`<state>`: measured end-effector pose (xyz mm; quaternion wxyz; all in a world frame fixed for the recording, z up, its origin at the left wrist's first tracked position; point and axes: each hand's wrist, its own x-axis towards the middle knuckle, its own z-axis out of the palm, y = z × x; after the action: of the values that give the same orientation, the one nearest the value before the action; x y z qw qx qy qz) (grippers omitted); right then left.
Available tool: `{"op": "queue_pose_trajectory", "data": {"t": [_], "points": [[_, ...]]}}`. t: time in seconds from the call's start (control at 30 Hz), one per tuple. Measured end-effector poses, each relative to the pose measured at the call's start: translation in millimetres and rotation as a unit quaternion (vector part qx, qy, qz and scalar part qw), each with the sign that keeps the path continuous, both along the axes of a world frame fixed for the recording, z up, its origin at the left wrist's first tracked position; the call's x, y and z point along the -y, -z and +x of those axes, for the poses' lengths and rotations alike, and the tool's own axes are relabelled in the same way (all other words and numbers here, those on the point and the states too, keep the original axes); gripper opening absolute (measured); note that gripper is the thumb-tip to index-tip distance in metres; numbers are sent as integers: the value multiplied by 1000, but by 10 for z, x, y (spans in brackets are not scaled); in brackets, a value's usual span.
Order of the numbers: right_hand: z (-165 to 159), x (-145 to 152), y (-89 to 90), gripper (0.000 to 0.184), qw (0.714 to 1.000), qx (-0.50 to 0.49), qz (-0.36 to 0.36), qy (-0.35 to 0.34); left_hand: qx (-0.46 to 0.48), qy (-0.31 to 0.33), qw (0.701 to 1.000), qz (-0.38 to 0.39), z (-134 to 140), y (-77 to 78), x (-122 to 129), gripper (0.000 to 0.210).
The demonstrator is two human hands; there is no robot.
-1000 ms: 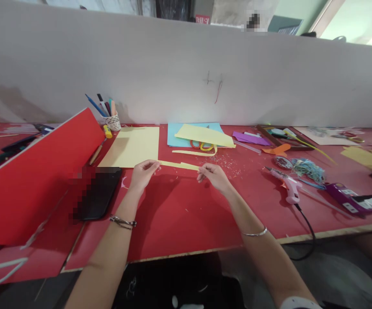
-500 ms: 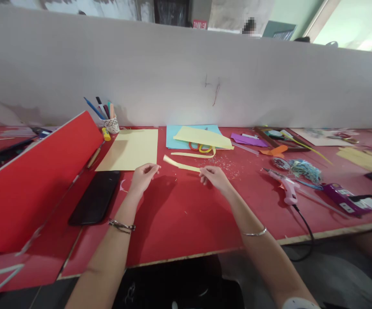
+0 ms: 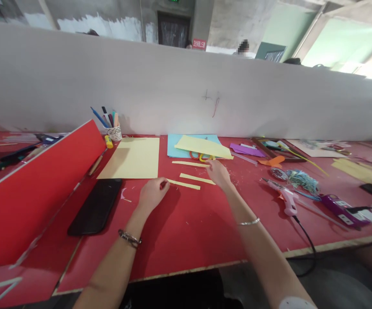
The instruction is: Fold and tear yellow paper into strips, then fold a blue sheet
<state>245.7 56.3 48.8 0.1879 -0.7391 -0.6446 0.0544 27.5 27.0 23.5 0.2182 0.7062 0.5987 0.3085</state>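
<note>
My left hand (image 3: 153, 191) is closed, its thumb and finger pinched at the left end of a pale yellow paper strip (image 3: 185, 184) low over the red table. Just behind that lies a second short yellow strip (image 3: 197, 178). My right hand (image 3: 218, 173) reaches farther out, fingers bent together over the right end of a third yellow strip (image 3: 189, 163); its fingertips are partly hidden. Right behind those fingers are scissors with red and yellow handles (image 3: 202, 157), their blades covered by a yellow paper sheet (image 3: 202, 146) on light blue paper (image 3: 172, 148).
A yellow sheet (image 3: 137, 159), black phone (image 3: 96, 208), red board (image 3: 44, 189) and pen cup (image 3: 113, 132) stand left. Rightward are a pink glue gun (image 3: 287, 197), purple power strip (image 3: 343, 210), tangled threads (image 3: 302, 181) and a brown tray (image 3: 297, 157). A white partition (image 3: 141, 86) rises behind.
My right hand has let go of one strip and moved outward to the farthest one. My left hand has moved right onto a strip's end. Two short strips now lie between the hands.
</note>
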Motion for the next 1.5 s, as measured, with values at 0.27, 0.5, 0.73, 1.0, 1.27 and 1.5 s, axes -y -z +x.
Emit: {"op": "queue_pose_trajectory", "data": {"t": [0.27,0.5,0.73,1.0,1.27,1.5], "points": [[-18,-190,147,20,1000,1,-1,14,-55,19,998,29,-5,3,-13,15],[-93,54,-32,20,992,-32,23,-120,-26,81,990,113,56,27,19,24],[-227,377,-31,18,891,-144,39,-428,-95,160,941,281,232,58,148,49],[-177,402,49,23,885,-179,9,-429,-113,190,968,120,166,-15,139,36],[-227,466,91,29,886,-313,-9,-342,-11,247,969,21,242,-5,129,33],[-223,450,140,24,867,-382,-15,-321,94,291,951,-45,225,3,132,33]]}}
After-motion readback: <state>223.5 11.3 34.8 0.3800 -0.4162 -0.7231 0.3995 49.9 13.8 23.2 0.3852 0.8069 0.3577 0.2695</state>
